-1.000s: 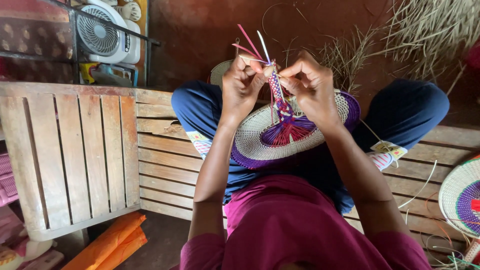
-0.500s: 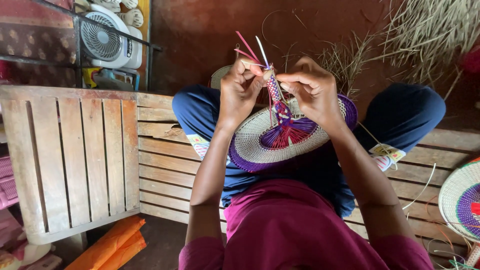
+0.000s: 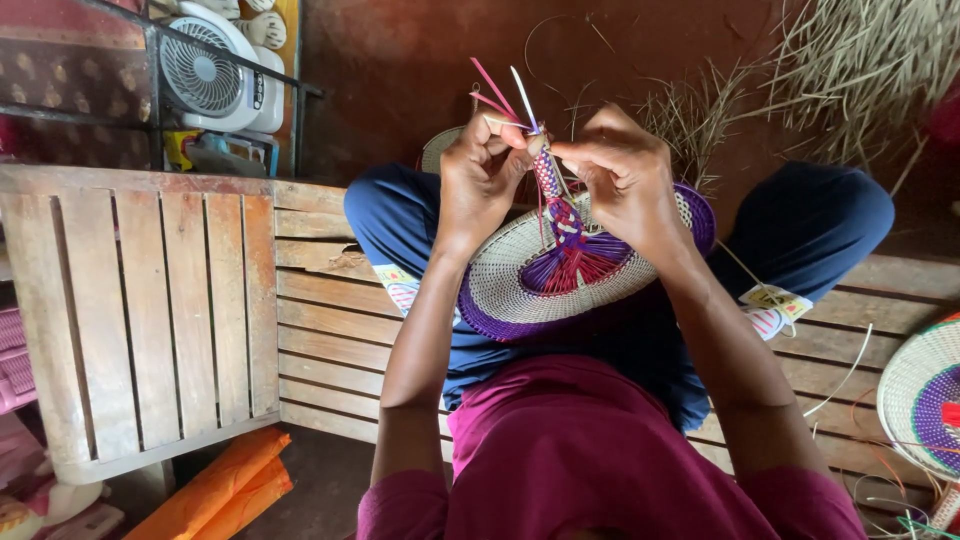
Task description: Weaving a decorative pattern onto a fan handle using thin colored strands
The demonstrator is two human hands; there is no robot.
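A round woven fan [image 3: 520, 275], cream with a purple rim and a red and purple centre, rests on my lap. Its plaited handle [image 3: 550, 180], wound in purple, pink and white strips, stands up between my hands. My left hand [image 3: 482, 175] pinches the top of the handle, where loose pink and white strips [image 3: 500, 95] stick out. My right hand [image 3: 625, 170] grips the handle from the other side, fingers closed on a strip at its tip.
I sit on a slatted wooden bench [image 3: 320, 320]; a wooden crate [image 3: 140, 320] stands at the left. A white fan [image 3: 205, 75] sits at the top left. Dried grass [image 3: 850, 70] is piled at the top right. Another woven fan [image 3: 920, 395] lies at the right. Orange rolls [image 3: 215, 490] lie below.
My hands have stayed on the handle's top with only small finger movements. The view has shifted slightly.
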